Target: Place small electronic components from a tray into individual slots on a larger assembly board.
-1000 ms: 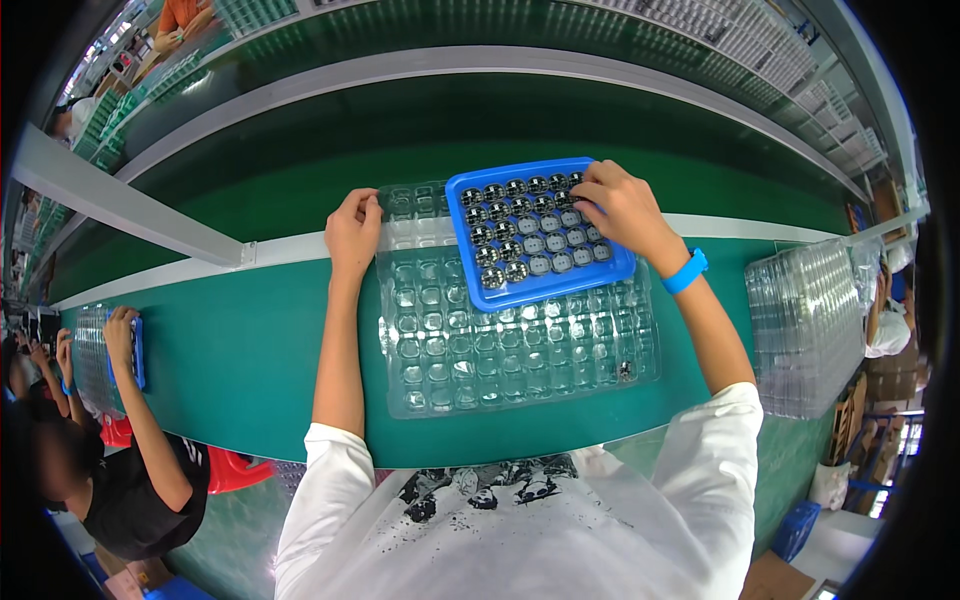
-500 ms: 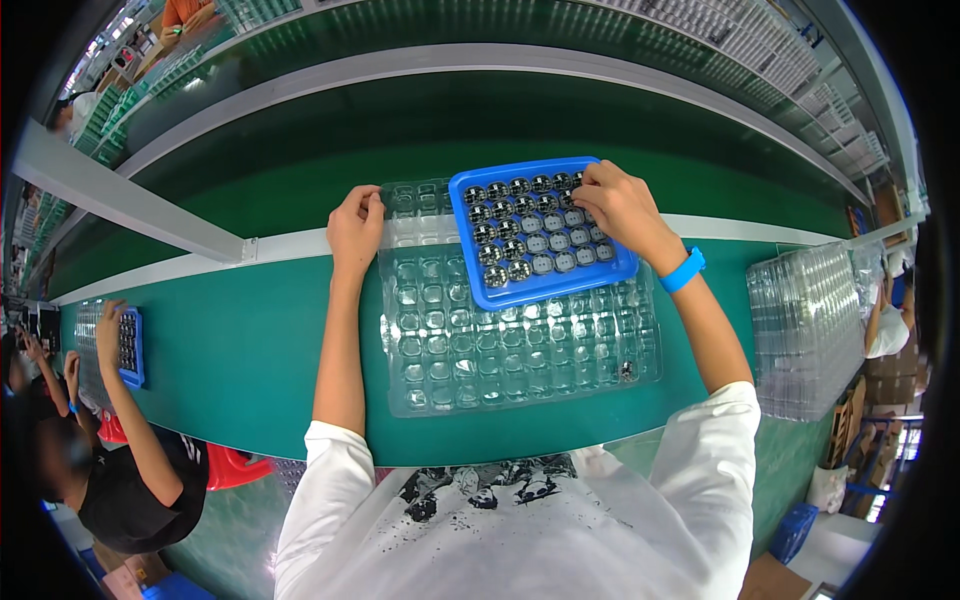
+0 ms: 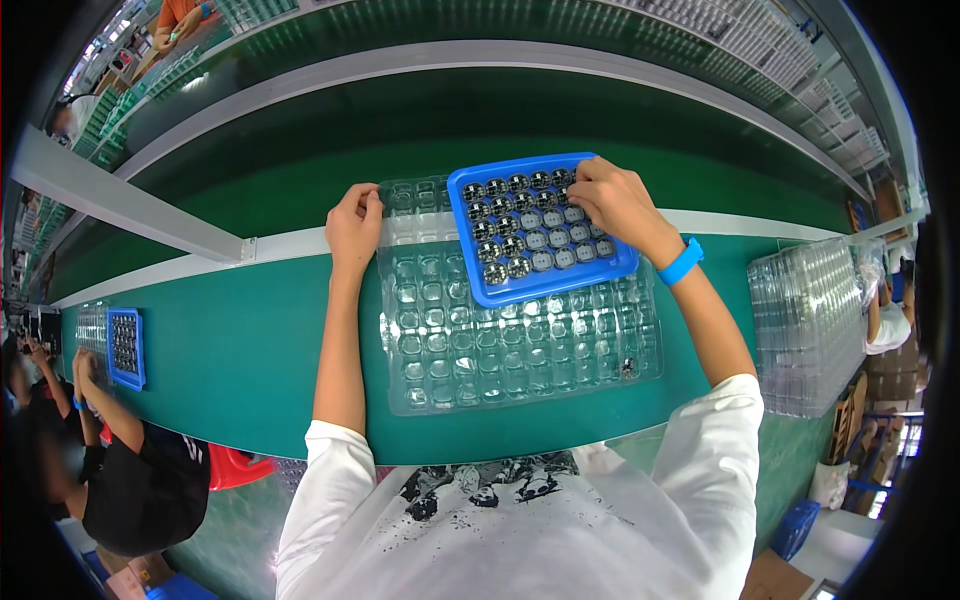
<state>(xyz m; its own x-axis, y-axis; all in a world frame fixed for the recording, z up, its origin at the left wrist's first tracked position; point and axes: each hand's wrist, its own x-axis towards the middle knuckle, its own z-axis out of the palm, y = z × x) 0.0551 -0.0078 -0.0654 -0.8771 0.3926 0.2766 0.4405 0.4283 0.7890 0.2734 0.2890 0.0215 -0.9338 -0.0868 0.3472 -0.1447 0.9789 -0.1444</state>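
Observation:
A blue tray (image 3: 548, 293) lies slanted over the far part of a clear plastic blister tray (image 3: 440, 385). Rows of small round parts fill it: shiny black-and-silver ones (image 3: 483, 230) along its left and far sides, dull grey ones (image 3: 564, 259) toward the near right. My right hand (image 3: 615, 200) reaches over its far right corner, fingers pinched together down among the parts; what lies between the fingertips is hidden. At the far left corner of the blister tray, my left hand (image 3: 353, 225) is closed on the edge. One shiny part (image 3: 627, 367) sits alone in the blister tray's near right pocket.
Nested clear trays (image 3: 805, 325) stand in a stack on the right of the green table (image 3: 240, 350). At far left, a co-worker's arms (image 3: 110, 405) are beside another blue tray (image 3: 126, 350). A white rail (image 3: 300, 245) crosses behind, with a slanted post (image 3: 130, 190) on the left.
My right hand has shifted slightly left over the blue tray's far corner, fingers still together. My left hand stays put. The co-worker's raised hand has dropped away from their blue tray.

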